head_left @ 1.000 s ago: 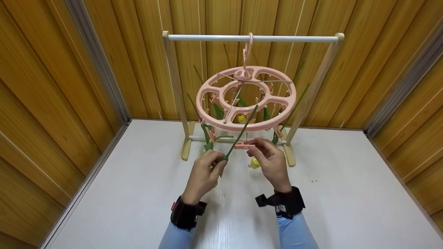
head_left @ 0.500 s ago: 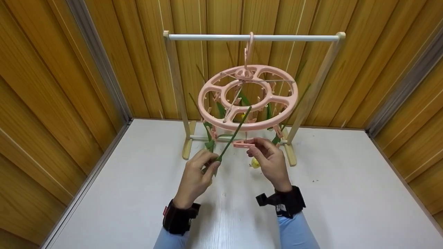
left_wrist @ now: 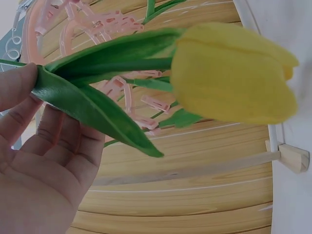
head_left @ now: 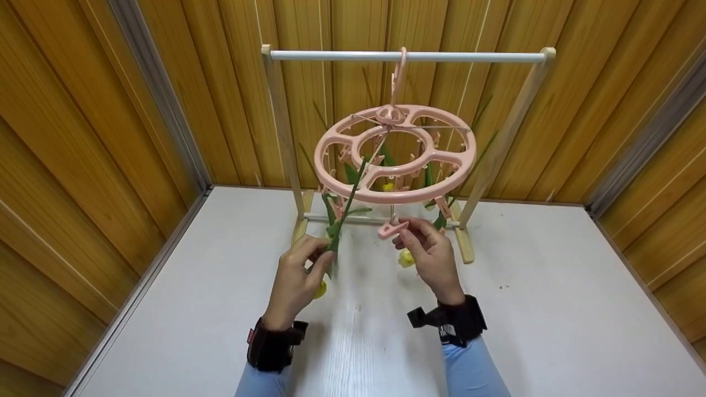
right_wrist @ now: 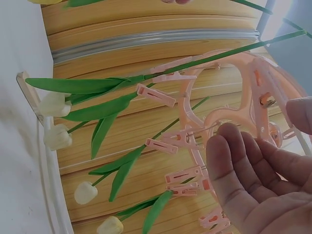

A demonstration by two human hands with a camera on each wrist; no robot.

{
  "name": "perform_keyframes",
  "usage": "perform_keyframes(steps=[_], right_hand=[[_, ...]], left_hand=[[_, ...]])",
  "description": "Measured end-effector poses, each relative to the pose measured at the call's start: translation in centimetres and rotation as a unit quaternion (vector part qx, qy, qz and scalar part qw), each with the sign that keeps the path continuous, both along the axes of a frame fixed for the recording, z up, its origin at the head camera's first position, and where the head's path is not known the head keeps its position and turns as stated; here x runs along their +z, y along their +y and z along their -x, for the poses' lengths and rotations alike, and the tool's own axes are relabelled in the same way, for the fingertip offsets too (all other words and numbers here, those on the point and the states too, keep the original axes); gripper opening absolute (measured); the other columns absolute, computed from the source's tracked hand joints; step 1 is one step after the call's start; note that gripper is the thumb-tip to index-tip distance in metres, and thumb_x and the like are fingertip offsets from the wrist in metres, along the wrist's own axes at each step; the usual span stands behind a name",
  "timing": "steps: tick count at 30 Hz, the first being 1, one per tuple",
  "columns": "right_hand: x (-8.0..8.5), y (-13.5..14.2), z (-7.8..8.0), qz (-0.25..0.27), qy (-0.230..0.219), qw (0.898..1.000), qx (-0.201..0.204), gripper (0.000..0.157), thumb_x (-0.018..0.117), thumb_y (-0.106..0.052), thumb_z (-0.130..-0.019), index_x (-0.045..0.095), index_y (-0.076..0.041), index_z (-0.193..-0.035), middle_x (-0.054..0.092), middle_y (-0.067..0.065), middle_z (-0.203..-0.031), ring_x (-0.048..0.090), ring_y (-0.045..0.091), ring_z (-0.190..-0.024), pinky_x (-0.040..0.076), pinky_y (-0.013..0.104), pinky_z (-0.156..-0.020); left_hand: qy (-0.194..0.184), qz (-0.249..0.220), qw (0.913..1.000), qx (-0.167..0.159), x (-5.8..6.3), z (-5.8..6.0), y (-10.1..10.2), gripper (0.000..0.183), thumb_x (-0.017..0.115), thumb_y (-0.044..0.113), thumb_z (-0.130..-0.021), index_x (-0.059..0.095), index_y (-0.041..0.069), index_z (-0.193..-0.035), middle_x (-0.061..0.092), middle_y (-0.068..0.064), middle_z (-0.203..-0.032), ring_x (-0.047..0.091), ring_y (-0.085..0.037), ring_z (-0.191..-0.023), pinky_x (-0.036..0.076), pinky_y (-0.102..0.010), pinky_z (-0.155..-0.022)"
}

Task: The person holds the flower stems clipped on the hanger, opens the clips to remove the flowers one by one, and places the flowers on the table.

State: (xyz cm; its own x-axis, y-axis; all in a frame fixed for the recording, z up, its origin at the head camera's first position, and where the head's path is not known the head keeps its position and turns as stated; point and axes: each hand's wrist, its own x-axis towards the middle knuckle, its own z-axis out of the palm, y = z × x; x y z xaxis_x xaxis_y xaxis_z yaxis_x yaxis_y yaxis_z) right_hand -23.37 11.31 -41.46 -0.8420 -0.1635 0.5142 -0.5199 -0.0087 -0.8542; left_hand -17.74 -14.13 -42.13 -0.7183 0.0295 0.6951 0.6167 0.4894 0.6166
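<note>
My left hand (head_left: 298, 273) pinches an artificial yellow tulip (left_wrist: 234, 73) by the stem where its green leaves begin. The bloom points down toward the table and the bare stem (head_left: 351, 204) slants up in front of a pink clip hanger (head_left: 386, 197). My right hand (head_left: 433, 259) pinches a pink clothespin (head_left: 389, 230) that hangs from the hanger's near side. The left wrist view shows the tulip's bloom and leaves up close. In the right wrist view the clothespin in my fingers is hidden.
The hanger hooks over a white rod (head_left: 469, 56) on a wooden-legged stand. Several tulips hang bloom-down from its other clips, among them a white one (right_wrist: 85, 192). Another yellow bloom (head_left: 406, 258) shows beside my right hand. Wood-panel walls enclose the white table (head_left: 551, 309).
My left hand has drawn left with the tulip, and its stem now stands steeper. The clothespin in my right hand has turned; that hand has barely moved.
</note>
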Motion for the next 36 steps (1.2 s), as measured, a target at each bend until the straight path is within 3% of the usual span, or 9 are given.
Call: perform_keyframes(steps=[9,16,21,31,36], right_hand=[[0.1,-0.2,0.2,0.006,0.012,1.0,0.015,0.023,0.057,-0.001,-0.104,0.062,0.012,-0.122,0.069,0.024,-0.106,0.07,0.022,-0.091,0.059,0.032,-0.08],[0.0,-0.3,0.2,-0.028,-0.035,0.999,0.007,0.023,0.061,0.001,-0.101,0.066,0.009,-0.123,0.07,0.018,-0.106,0.068,0.016,-0.089,0.058,0.029,-0.079],[-0.3,-0.3,0.3,-0.061,-0.053,0.997,0.016,0.023,0.063,-0.001,-0.101,0.068,0.007,-0.122,0.071,0.016,-0.105,0.07,0.021,-0.09,0.057,0.026,-0.08],[-0.9,-0.5,0.2,-0.108,-0.03,0.993,0.038,0.018,0.065,-0.002,-0.1,0.069,0.008,-0.114,0.071,0.02,-0.101,0.069,0.015,-0.087,0.056,0.025,-0.08],[-1.0,-0.6,0.1,-0.133,-0.024,0.99,0.038,0.019,0.065,-0.003,-0.1,0.07,0.007,-0.115,0.072,0.02,-0.103,0.07,0.02,-0.088,0.057,0.026,-0.081]], left_hand=[[-0.028,-0.013,0.9992,0.026,0.2,-0.1,-1.3,0.008,0.072,0.008,-0.097,0.074,0.006,-0.104,0.066,0.001,-0.093,0.062,-0.011,-0.078,0.054,-0.027,-0.069],[-0.019,-0.024,0.9988,0.04,-0.1,0.2,-2.2,0.008,0.071,0.004,-0.096,0.074,0.002,-0.104,0.065,-0.002,-0.089,0.063,-0.014,-0.077,0.054,-0.027,-0.071],[-0.046,-0.034,0.9967,0.058,-0.2,0.1,-2.8,0.01,0.071,0.003,-0.096,0.074,0.003,-0.106,0.066,-0.002,-0.09,0.063,-0.013,-0.078,0.055,-0.026,-0.071],[-0.076,-0.037,0.9922,0.091,-0.8,0.2,-4.2,0.01,0.072,0.004,-0.095,0.075,0.003,-0.105,0.066,-0.004,-0.091,0.062,-0.015,-0.076,0.052,-0.026,-0.067],[-0.096,-0.035,0.9885,0.111,-1.3,0.4,-5.0,0.008,0.073,0.006,-0.095,0.076,0.004,-0.103,0.067,-0.004,-0.091,0.062,-0.015,-0.075,0.051,-0.025,-0.065]])
